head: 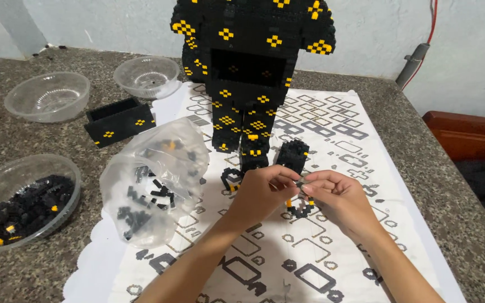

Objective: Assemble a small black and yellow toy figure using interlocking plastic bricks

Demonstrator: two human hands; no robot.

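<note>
My left hand (262,191) and my right hand (332,195) meet over a white patterned sheet (332,123), fingertips pinched together on a tiny black brick piece (300,182). Just below the fingers lies a small ring of black and yellow bricks (300,210). A small black block assembly (293,154) stands right behind the hands. A tall black figure built of small bricks with yellow dots (248,73) rises at the back of the sheet, and another small black and yellow piece (232,179) sits by its foot.
A clear plastic bag of black bricks (152,185) lies left of the hands. A clear bowl with black and yellow bricks (21,205) sits at the left edge. Two clear bowls (47,95) (146,76) and a black open box part (119,120) stand behind. The stone table edge (456,185) runs on the right.
</note>
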